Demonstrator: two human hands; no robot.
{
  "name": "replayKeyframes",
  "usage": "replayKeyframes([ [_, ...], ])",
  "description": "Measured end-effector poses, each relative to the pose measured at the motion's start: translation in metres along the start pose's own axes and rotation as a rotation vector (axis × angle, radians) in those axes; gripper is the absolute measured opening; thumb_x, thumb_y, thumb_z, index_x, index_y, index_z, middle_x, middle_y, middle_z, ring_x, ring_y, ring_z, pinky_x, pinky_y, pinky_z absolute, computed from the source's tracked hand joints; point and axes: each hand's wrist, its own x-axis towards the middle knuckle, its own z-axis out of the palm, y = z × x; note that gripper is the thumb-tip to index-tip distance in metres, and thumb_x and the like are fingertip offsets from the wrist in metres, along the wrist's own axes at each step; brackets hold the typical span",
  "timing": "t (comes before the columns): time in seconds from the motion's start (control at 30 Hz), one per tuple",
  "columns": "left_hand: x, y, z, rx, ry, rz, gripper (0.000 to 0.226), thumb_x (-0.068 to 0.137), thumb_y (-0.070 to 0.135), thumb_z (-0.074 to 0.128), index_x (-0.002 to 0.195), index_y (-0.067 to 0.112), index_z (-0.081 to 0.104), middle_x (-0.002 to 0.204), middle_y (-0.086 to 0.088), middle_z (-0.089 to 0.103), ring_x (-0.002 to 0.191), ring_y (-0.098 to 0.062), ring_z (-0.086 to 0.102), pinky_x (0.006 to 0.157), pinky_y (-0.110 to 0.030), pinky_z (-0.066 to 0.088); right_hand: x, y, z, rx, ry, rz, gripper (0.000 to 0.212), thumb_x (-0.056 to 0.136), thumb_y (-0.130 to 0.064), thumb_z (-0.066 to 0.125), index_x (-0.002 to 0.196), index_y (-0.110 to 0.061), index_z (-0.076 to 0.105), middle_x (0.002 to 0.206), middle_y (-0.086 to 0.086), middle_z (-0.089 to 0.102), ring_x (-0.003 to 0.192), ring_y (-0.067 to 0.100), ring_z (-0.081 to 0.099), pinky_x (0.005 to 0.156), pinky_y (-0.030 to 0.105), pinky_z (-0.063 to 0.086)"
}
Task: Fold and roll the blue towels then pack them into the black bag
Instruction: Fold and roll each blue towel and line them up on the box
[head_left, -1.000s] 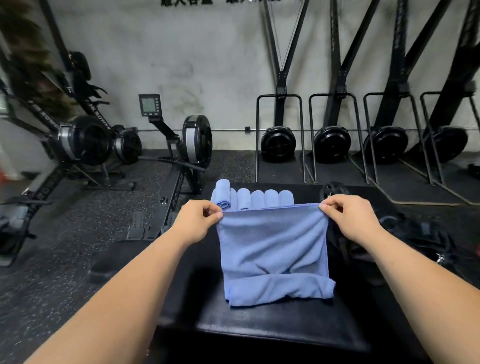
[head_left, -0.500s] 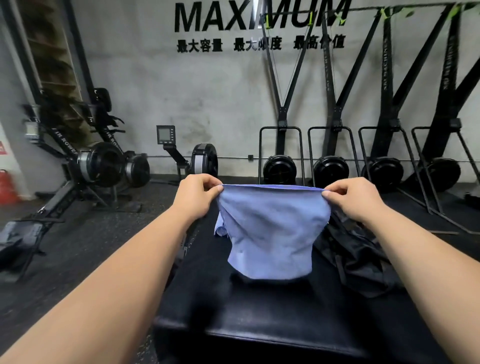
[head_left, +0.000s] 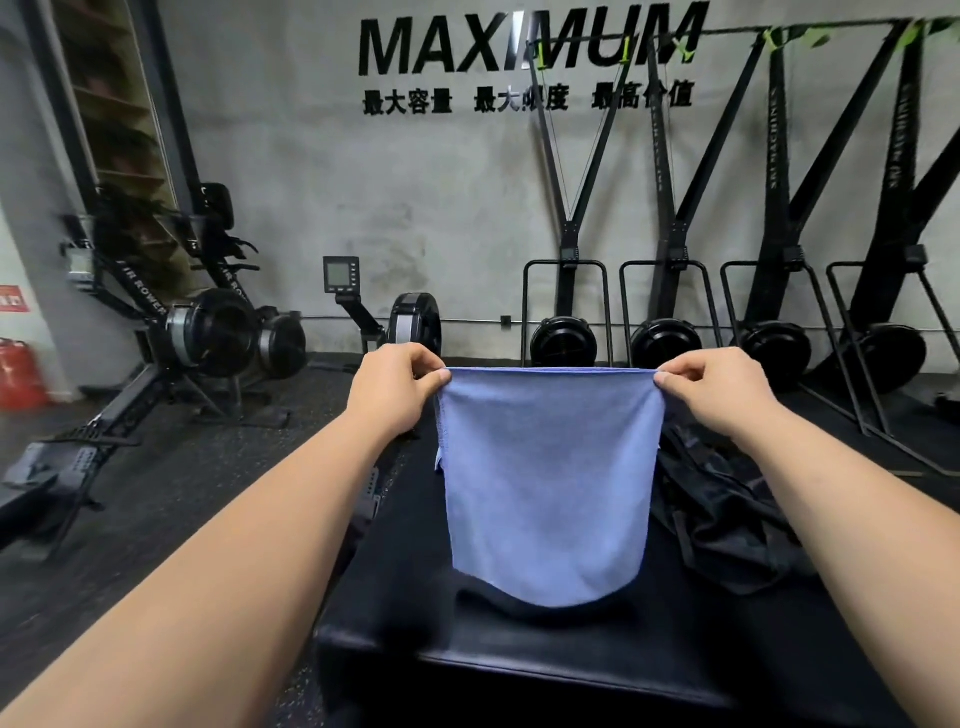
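**A:** While the blue towel (head_left: 548, 483) hangs free, its lower hem seems just above the bench (head_left: 519, 670). Risk: an uneven lowering creases it, or cloth spills past the near edge.

**B:** Grips?

**A:** Left hand (head_left: 395, 387) and right hand (head_left: 711, 389) each pinch a top corner, and the top edge is taut. If one pinch slips, that side falls.

**B:** Room?

**A:** Bench surface shows beneath the towel. The black bag (head_left: 727, 519) crowds the right side, just beside the cloth. Floor lies open to the left, with a rowing machine (head_left: 218, 332) well apart, near the wall.
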Motion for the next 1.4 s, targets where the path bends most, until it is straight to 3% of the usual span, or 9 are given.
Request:
replayKeyframes([
  [0.17, -0.003, 0.001, -0.015, -0.401, -0.122, -0.104, 0.005, 0.091, 0.024, 0.082, 0.09, 0.019, 0.081, 0.077, 0.009, 0.074, 0.065, 0.001, 0.06, 0.065, -0.012, 0.047, -0.009, 0.001, -0.016, 0.402, -0.17, 0.054, 0.004, 0.091, -0.018, 0.078, 0.088, -0.017, 0.082, 0.06, -0.011, 0.063, 0.059, 0.013, 0.044, 0.054, 0.023, 0.037],
  [0.37, 0.001, 0.006, -0.04, -1.016, -0.453, -0.191, 0.008, 0.088, 0.016, 0.071, 0.08, 0.017, 0.07, 0.071, 0.002, 0.046, 0.061, -0.011, 0.037, 0.061, -0.022, 0.044, -0.014, -0.009, -0.039, 0.871, -0.389, 0.081, 0.032, 0.097, -0.011, 0.059, 0.066, -0.018, 0.056, 0.059, 0.001, 0.033, 0.054, 0.012, 0.03, 0.052, 0.025, 0.027],
  [0.53, 0.009, -0.001, -0.024, -0.94, -0.39, -0.254, 0.006, 0.097, 0.012, 0.072, 0.094, 0.012, 0.078, 0.072, 0.003, 0.06, 0.06, -0.008, 0.044, 0.062, -0.022, 0.044, -0.006, 0.004, -0.025, 0.834, -0.336, 0.149, 0.027, 0.093, -0.017, 0.066, 0.066, -0.019, 0.066, 0.062, -0.003, 0.042, 0.057, 0.012, 0.033, 0.058, 0.031, 0.025],
  [0.67, 0.001, -0.031, 0.025, -0.395, -0.289, -0.249, 0.006, 0.088, 0.025, 0.085, 0.083, 0.021, 0.083, 0.082, 0.0, 0.078, 0.072, -0.01, 0.061, 0.071, -0.032, 0.051, -0.014, 0.04, 0.015, 0.391, -0.291, 0.23, 0.008, 0.087, -0.022, 0.08, 0.085, -0.015, 0.082, 0.064, 0.001, 0.056, 0.062, 0.018, 0.039, 0.054, 0.026, 0.028],
  [0.8, -0.032, -0.044, 0.081, -0.218, -0.317, -0.367, 0.012, 0.085, 0.021, 0.079, 0.074, 0.018, 0.08, 0.065, 0.005, 0.073, 0.056, -0.011, 0.058, 0.063, -0.028, 0.051, -0.035, 0.071, 0.073, 0.265, -0.289, 0.362, 0.011, 0.09, -0.017, 0.076, 0.081, -0.015, 0.081, 0.06, 0.0, 0.068, 0.045, 0.011, 0.049, 0.041, 0.019, 0.036],
  [0.9, -0.057, -0.053, 0.12, -0.257, -0.321, -0.491, 0.014, 0.084, 0.014, 0.066, 0.075, 0.012, 0.078, 0.065, 0.0, 0.075, 0.052, -0.016, 0.066, 0.071, -0.036, 0.064, -0.052, 0.092, 0.117, 0.314, -0.267, 0.48, 0.013, 0.092, -0.011, 0.068, 0.083, -0.01, 0.078, 0.068, 0.006, 0.076, 0.052, 0.018, 0.065, 0.056, 0.025, 0.054],
  [1.17, -0.068, -0.078, 0.189, -0.489, -0.156, -0.663, 0.01, 0.083, 0.021, 0.064, 0.087, 0.019, 0.073, 0.075, 0.004, 0.078, 0.065, -0.021, 0.078, 0.085, -0.048, 0.064, -0.05, 0.119, 0.178, 0.477, -0.103, 0.606, 0.014, 0.093, -0.019, 0.062, 0.088, -0.016, 0.074, 0.081, -0.001, 0.08, 0.072, 0.023, 0.078, 0.069, 0.036, 0.058],
  [1.27, -0.063, -0.09, 0.21, -0.44, -0.196, -0.599, 0.018, 0.083, 0.032, 0.065, 0.1, 0.031, 0.069, 0.093, 0.01, 0.079, 0.087, -0.017, 0.078, 0.093, -0.046, 0.061, -0.041, 0.126, 0.191, 0.527, -0.122, 0.626, 0.012, 0.092, -0.02, 0.067, 0.101, -0.016, 0.074, 0.087, -0.002, 0.08, 0.074, 0.015, 0.076, 0.067, 0.032, 0.057],
  [1.4, -0.071, -0.093, 0.236, -0.424, -0.448, -0.633, 0.082, 0.097, 0.037, 0.071, 0.164, 0.019, 0.027, 0.157, -0.002, 0.052, 0.138, -0.023, 0.057, 0.116, -0.047, 0.045, -0.045, 0.133, 0.215, 0.368, -0.384, 0.558, 0.065, 0.089, -0.03, 0.072, 0.151, -0.025, 0.05, 0.134, 0.001, 0.069, 0.117, 0.017, 0.066, 0.108, 0.043, 0.05],
])
